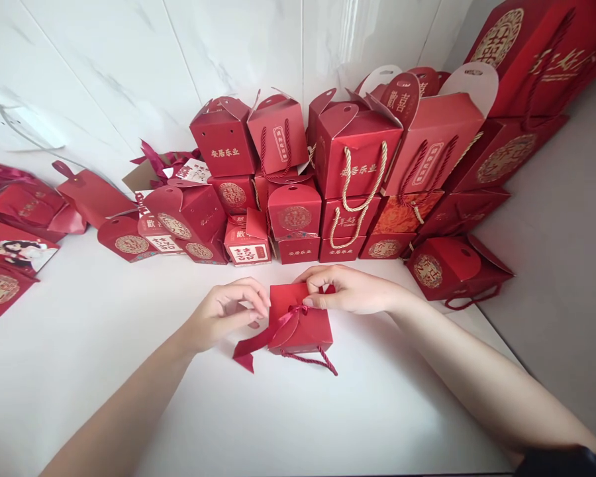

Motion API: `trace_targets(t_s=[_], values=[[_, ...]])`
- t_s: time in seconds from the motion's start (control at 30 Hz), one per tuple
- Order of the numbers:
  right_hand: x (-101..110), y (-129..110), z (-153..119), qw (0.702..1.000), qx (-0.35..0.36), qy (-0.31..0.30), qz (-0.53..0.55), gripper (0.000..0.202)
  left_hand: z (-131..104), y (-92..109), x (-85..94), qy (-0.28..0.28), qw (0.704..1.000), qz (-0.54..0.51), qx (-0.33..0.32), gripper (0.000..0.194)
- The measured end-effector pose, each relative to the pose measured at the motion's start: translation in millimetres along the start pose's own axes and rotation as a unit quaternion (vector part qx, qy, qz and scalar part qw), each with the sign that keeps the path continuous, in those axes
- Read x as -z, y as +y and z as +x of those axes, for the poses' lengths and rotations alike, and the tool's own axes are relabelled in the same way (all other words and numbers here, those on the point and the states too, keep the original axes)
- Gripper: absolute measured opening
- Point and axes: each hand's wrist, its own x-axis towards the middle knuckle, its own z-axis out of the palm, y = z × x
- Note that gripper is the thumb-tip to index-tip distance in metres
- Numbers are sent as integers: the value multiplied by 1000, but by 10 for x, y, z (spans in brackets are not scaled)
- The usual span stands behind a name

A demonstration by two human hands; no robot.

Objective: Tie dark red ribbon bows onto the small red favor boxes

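A small red gift box (315, 331) with a twisted cord handle stands on the white table in front of me. Across its top runs a dark red ribbon (265, 339), knotted near the middle, with one tail hanging over the left side onto the table. My right hand (340, 289) pinches the ribbon at the knot between thumb and forefinger. At the box's left edge is my left hand (233, 310), its fingers curved and apart, with nothing visible in them.
Red boxes (295, 213) stand stacked along the tiled wall behind. Another box (459, 268) sits at the right by the grey side wall. At the far left lie ribboned boxes (27, 202) and a box with a printed couple (17, 255).
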Motion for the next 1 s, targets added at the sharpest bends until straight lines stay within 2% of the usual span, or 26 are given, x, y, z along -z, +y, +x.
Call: trace_targets(t_s=[0.07, 0.13, 0.23, 0.3, 0.43, 0.6, 0.87, 1.0], values=[[-2, -8, -1, 1000, -1, 0, 0, 27, -6, 14, -5, 13, 998, -20, 59, 13], [-4, -11, -1, 1000, -3, 3, -2, 26, -16, 56, -43, 11, 995, 16, 98, 22], [-6, -15, -1, 1000, -5, 4, -7, 26, -37, 121, -123, -21, 987, 106, 115, 31], [-8, -19, 0, 1000, -3, 3, -7, 27, -42, 126, -169, -33, 984, 119, 125, 33], [-12, -31, 1, 1000, -3, 7, -8, 28, -23, 34, -208, -22, 990, 11, 138, 40], [-7, -31, -5, 1000, -5, 1, -4, 29, -19, -43, -150, -24, 983, -95, 153, 44], [32, -66, -33, 1000, -15, -3, 10, 26, -8, 5, -62, -44, 976, -65, 205, 35], [76, -107, -61, 999, -21, -10, 40, 32, 5, -28, -33, -40, 971, -79, 223, 36]])
